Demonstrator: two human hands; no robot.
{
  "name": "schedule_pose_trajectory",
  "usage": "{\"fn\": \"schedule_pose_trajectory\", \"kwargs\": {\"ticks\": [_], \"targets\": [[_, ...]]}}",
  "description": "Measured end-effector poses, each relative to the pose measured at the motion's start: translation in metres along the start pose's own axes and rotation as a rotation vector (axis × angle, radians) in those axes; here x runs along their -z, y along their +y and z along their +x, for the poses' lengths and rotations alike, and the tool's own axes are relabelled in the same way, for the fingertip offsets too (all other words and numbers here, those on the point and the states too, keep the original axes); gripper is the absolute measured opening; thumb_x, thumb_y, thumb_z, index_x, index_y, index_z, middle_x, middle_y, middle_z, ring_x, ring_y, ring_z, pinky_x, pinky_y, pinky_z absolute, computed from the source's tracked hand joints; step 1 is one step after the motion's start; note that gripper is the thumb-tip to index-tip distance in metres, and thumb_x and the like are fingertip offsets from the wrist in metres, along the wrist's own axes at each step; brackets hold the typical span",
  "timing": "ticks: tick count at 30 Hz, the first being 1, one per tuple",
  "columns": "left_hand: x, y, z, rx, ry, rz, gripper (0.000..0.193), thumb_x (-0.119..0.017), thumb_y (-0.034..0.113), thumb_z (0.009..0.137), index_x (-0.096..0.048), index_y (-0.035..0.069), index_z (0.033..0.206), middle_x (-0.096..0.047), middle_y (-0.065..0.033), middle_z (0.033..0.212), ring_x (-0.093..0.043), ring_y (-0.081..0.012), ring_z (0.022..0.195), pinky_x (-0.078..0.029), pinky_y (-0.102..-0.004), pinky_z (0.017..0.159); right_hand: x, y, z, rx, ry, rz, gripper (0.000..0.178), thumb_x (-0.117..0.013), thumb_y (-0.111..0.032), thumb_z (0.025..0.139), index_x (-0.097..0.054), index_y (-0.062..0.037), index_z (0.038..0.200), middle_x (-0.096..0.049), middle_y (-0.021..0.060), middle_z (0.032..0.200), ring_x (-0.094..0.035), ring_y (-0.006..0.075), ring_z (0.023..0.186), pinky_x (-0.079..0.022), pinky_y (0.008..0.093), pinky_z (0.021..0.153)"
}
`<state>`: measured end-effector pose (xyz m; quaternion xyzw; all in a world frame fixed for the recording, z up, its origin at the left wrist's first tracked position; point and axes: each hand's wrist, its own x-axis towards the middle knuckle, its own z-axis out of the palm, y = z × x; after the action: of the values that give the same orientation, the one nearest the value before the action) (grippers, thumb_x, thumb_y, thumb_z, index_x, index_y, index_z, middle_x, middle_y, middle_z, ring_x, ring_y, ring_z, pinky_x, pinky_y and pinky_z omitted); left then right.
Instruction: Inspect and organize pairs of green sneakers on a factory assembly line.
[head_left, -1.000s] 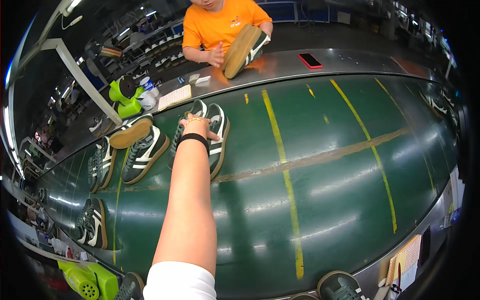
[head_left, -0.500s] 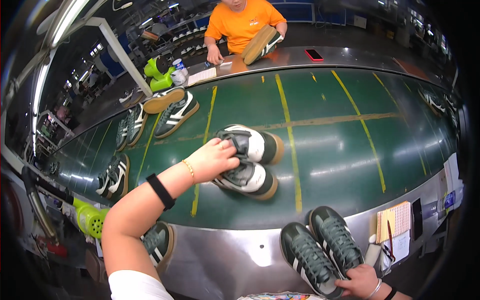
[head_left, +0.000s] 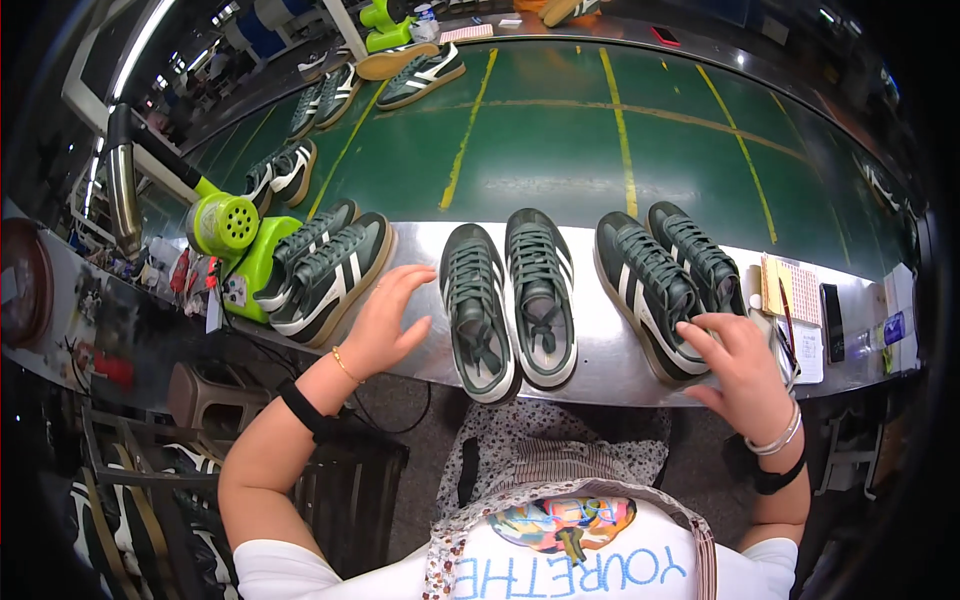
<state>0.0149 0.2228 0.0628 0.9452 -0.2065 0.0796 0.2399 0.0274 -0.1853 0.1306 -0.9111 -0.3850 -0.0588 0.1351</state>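
A pair of dark green sneakers with white stripes, a left shoe (head_left: 475,290) and a right shoe (head_left: 540,300), stands side by side on the metal ledge, toes toward the belt. Just left of it, my left hand (head_left: 385,322) hovers open, fingers apart and nothing in them. My right hand (head_left: 738,368) is also open, thumb and forefinger spread at the heels of a second green pair (head_left: 645,275). Whether a fingertip touches that shoe, I cannot tell. A third pair (head_left: 340,270) rests tilted at the ledge's left, beyond my left hand.
The green belt (head_left: 540,150) with yellow lines runs past the metal ledge (head_left: 412,360). More sneakers (head_left: 425,75) sit on its left part. A lime-green machine (head_left: 235,230) stands left. Notepads (head_left: 795,300), a pen and a black phone (head_left: 832,318) lie right. Shoes fill a rack (head_left: 125,480) lower left.
The sneaker pair under my left hand on the belt has come onto the ledge's middle, and that hand is off it. My right hand has opened near the right pair. The view tilts downward.
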Motion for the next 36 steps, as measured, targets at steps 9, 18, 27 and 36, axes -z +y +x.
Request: {"fn": "schedule_pose_trajectory", "kwargs": {"ticks": [9, 18, 27, 36], "targets": [[-0.048, 0.021, 0.023, -0.062, 0.115, 0.145, 0.047, -0.064, 0.010, 0.066, -0.050, 0.001, 0.110, -0.054, -0.0166, 0.107, -0.052, -0.0302, 0.101, -0.043, -0.0367, 0.086, -0.134, -0.115, 0.069, 0.297, 0.091, 0.030, 0.039, -0.070, -0.016, 0.062, -0.053, -0.0030, 0.094, -0.056, 0.0087, 0.093, -0.052, 0.0258, 0.101, -0.037, 0.0406, 0.091], [0.007, -0.018, 0.097, -0.114, -0.235, 0.003, 0.015, -0.056, 0.007, 0.065, -0.053, 0.004, 0.080, -0.058, -0.0119, 0.065, -0.057, -0.0297, 0.062, -0.044, -0.0357, 0.059, -0.108, -0.119, 0.109, 0.178, 0.050, 0.528, 0.028, -0.070, -0.011, 0.064, -0.049, -0.0037, 0.081, -0.052, 0.0109, 0.077, -0.053, 0.0302, 0.080, -0.042, 0.0381, 0.075], [0.012, -0.030, 0.120, 0.063, -0.366, -0.276, 0.010, -0.055, 0.007, 0.068, -0.053, 0.003, 0.077, -0.054, -0.0071, 0.058, -0.051, -0.0191, 0.052, -0.042, -0.0317, 0.052, -0.097, -0.115, 0.121, 0.102, 0.027, 0.605, 0.032, -0.072, -0.011, 0.066, -0.050, -0.0009, 0.086, -0.052, 0.0139, 0.079, -0.052, 0.0319, 0.077, -0.044, 0.0368, 0.067], [-0.012, -0.010, 0.053, -0.238, -0.055, 0.130, 0.011, -0.055, 0.008, 0.068, -0.054, 0.010, 0.079, -0.057, -0.0074, 0.078, -0.059, -0.0285, 0.070, -0.048, -0.0374, 0.060, -0.135, -0.143, 0.107, 0.170, 0.028, 0.339, 0.025, -0.067, -0.013, 0.065, -0.047, -0.0050, 0.076, -0.049, 0.0093, 0.073, -0.052, 0.0272, 0.076, -0.041, 0.0418, 0.080]]}}
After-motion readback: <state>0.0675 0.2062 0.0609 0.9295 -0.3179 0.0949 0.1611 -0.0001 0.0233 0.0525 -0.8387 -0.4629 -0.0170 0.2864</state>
